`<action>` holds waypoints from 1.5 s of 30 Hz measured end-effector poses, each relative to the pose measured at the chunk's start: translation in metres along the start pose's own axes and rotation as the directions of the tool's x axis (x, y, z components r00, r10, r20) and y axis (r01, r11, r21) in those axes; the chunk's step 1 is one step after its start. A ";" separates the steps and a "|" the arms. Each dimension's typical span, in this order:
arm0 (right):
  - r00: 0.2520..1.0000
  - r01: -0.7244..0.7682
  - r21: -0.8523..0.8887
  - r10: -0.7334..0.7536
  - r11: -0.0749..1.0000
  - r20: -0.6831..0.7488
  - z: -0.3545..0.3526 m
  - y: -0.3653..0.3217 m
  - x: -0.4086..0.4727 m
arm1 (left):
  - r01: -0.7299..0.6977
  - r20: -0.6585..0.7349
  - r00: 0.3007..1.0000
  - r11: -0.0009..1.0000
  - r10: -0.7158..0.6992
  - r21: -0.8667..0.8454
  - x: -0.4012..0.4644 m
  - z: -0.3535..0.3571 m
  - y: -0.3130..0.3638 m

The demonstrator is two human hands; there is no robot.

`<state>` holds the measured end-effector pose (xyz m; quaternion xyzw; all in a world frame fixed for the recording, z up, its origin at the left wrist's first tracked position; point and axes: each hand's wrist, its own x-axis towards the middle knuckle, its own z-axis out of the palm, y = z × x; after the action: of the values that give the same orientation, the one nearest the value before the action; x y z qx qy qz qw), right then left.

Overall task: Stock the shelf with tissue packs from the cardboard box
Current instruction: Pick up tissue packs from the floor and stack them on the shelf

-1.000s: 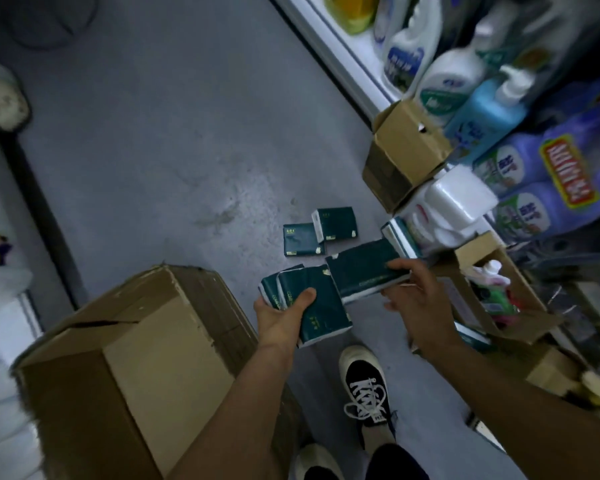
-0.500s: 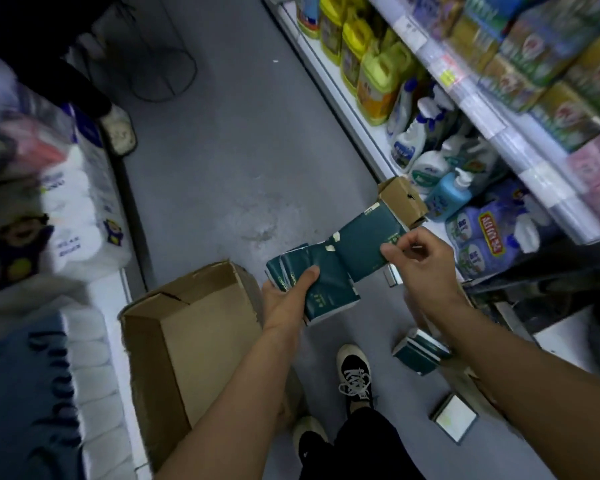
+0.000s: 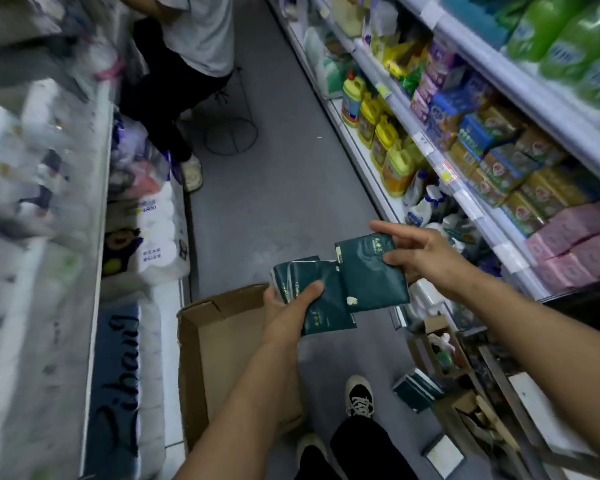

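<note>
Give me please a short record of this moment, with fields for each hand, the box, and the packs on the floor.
left hand: grips a stack of dark green tissue packs, thumb on top
right hand: pinches one green pack by its right edge
cardboard box: open, on the floor under the left arm
floor packs: green, beside the right shoe

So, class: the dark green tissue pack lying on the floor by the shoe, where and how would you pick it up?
Grip the floor pack across its two long side faces, coming from above: it lies flat, its top is clear, and clutter crowds its right. Both hands, left and right, are full.
</note>
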<state>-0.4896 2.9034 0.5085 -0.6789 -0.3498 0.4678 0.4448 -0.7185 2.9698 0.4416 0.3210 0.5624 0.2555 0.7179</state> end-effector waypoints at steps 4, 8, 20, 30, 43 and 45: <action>0.999 0.012 0.077 -0.014 0.997 0.033 0.018 -0.040 -0.003 | -0.022 -0.034 0.999 0.996 0.019 -0.084 -0.029 -0.009 0.023; 0.997 0.077 0.011 -0.077 0.997 -0.030 0.044 -0.063 -0.012 | -0.047 -0.107 0.994 0.982 0.028 -0.183 -0.055 -0.019 0.041; 0.877 0.272 -0.118 -0.195 0.955 0.439 0.074 -0.141 -0.053 | -0.249 -0.298 0.945 0.882 0.131 -0.401 -0.150 -0.044 0.066; 0.675 0.422 -0.114 -0.228 0.900 0.702 0.112 -0.196 -0.087 | -0.421 -0.528 0.837 0.787 0.146 -0.450 -0.246 -0.081 0.052; 0.408 0.477 -0.005 -0.216 0.879 0.887 0.192 -0.241 -0.152 | -0.645 -0.773 0.627 0.621 0.099 -0.444 -0.364 -0.105 0.013; 0.343 0.497 0.003 -0.200 0.868 0.918 0.210 -0.246 -0.168 | -0.673 -0.798 0.598 0.591 0.079 -0.445 -0.384 -0.112 0.007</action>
<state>-0.7556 2.9005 0.7571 -0.2868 -0.7306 0.5932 0.1793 -0.9182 2.7138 0.6756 0.0136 0.5541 0.7141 0.4275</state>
